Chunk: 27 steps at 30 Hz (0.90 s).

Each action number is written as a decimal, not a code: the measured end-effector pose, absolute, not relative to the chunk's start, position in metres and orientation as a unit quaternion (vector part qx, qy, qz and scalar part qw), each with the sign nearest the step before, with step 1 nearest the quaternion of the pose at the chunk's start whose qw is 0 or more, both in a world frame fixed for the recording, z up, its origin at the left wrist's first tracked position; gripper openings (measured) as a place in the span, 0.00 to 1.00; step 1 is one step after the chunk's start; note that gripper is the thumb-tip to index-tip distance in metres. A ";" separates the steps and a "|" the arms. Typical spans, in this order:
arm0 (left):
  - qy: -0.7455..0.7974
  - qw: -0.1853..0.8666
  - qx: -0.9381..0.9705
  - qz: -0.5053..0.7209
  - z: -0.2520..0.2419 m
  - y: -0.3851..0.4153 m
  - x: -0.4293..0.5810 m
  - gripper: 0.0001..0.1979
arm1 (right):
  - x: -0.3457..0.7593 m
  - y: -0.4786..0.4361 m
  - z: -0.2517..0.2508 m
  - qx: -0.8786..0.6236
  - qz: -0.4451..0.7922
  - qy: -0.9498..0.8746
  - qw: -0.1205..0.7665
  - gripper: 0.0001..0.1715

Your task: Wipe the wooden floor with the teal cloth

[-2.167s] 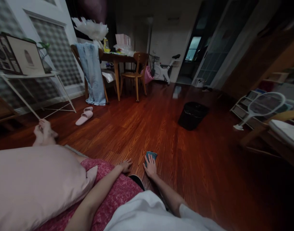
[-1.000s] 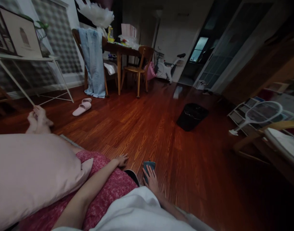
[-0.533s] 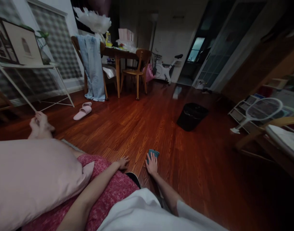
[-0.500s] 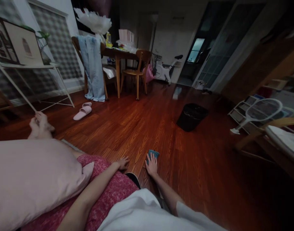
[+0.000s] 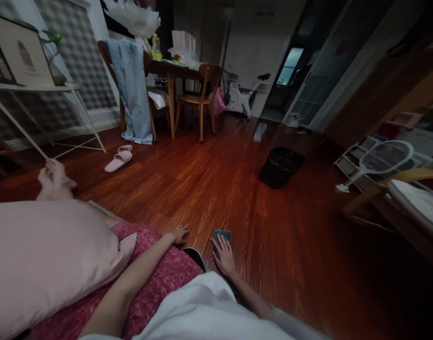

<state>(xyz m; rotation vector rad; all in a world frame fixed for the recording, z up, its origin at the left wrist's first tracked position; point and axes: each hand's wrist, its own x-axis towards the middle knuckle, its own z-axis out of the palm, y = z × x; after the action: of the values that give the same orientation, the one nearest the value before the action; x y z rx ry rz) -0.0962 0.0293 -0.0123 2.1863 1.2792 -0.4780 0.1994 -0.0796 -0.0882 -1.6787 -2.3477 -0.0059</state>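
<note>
Our right hand [image 5: 224, 255] lies flat over the blue cloth [image 5: 223, 233], so we see only the cloth's far edge. The pillow [image 5: 42, 264] at near left runs off the left edge and hides the legs up to the feet [image 5: 53, 182]. The framed picture [image 5: 18, 49] at far left is cut by the top and left edges, and the chair [image 5: 407, 198] by the right edge. What lies on the far table [image 5: 171, 106] is too small to tell. The near right corner is too dark to read.
</note>
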 end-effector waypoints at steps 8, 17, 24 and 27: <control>0.480 0.273 0.814 -0.178 -0.009 0.029 -0.097 0.40 | 0.178 0.000 -0.071 -0.654 0.027 -0.749 0.101 0.32; 0.476 0.296 0.813 -0.157 -0.019 0.033 -0.098 0.40 | 0.185 -0.086 -0.102 -0.554 -0.009 -0.826 0.109 0.35; 0.470 0.288 0.818 -0.164 -0.022 0.033 -0.100 0.40 | 0.180 -0.079 -0.093 -0.559 0.008 -0.822 0.105 0.35; 0.470 0.279 0.821 -0.166 -0.020 0.032 -0.100 0.41 | 0.171 -0.038 -0.080 -0.581 0.028 -0.807 0.098 0.33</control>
<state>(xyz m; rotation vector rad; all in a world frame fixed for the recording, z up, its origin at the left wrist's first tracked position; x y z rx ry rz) -0.0997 0.0318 -0.0197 2.2020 1.2603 -0.4464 0.1714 -0.0378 -0.0801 -1.7203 -2.3900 0.0820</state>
